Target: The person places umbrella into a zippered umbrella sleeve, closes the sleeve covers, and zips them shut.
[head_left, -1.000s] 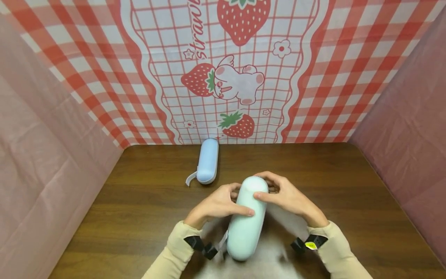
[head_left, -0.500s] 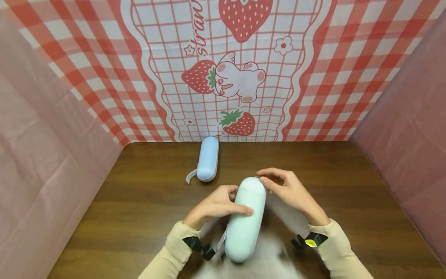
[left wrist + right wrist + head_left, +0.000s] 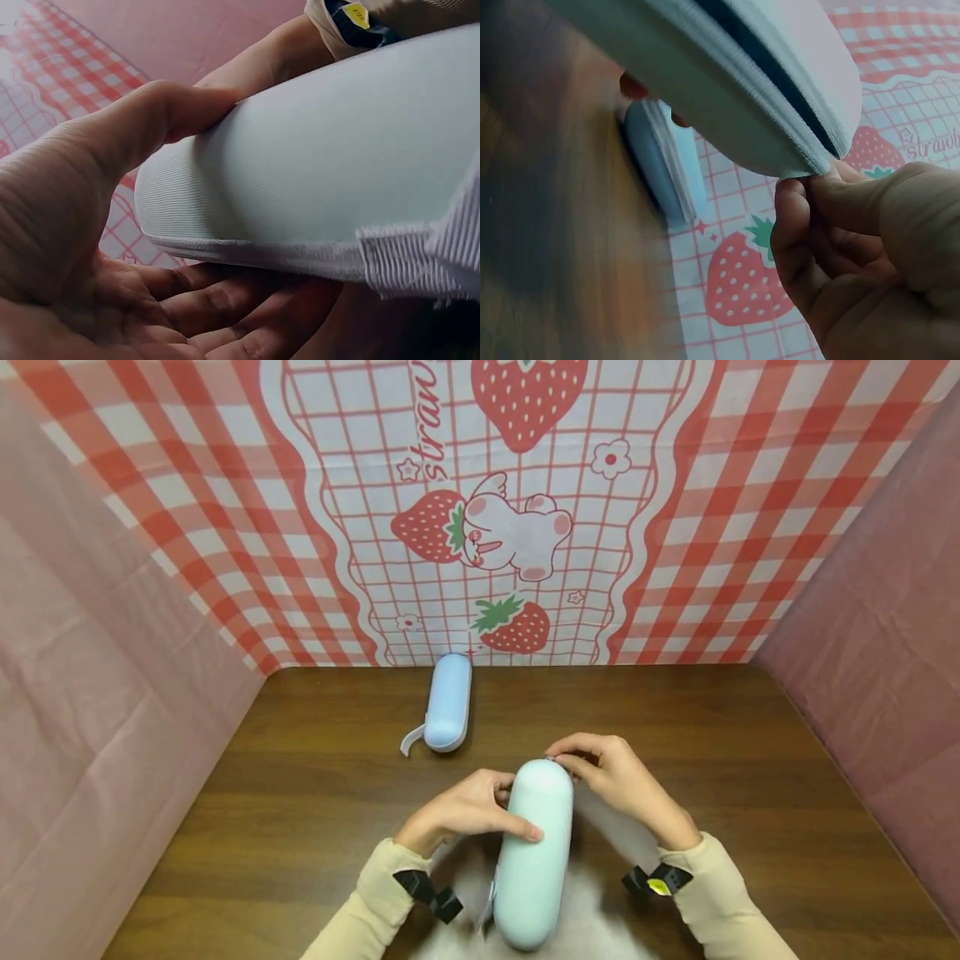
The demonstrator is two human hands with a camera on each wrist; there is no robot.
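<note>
A mint green zip pencil case (image 3: 532, 868) with rounded ends is tilted in front of me above the table. My left hand (image 3: 463, 812) grips its left side, thumb on top and fingers underneath, as the left wrist view shows. My right hand (image 3: 630, 789) pinches at the case's far end with thumb and index finger. In the right wrist view a dark gap (image 3: 799, 105) runs between the two zipper edges up to that end. The zipper pull itself is hidden by the fingertips. A ribbed fabric loop (image 3: 401, 259) hangs from the left side.
A light blue zip case (image 3: 449, 702) with a pale strap lies at the back of the brown wooden table (image 3: 675, 710). Behind stands a strawberry-patterned cloth (image 3: 510, 560). Pink cloth walls (image 3: 885, 610) close both sides.
My right thumb has left the top of the green case, and that hand now pinches at its far end. The case has shifted slightly towards me. My left hand keeps its grip.
</note>
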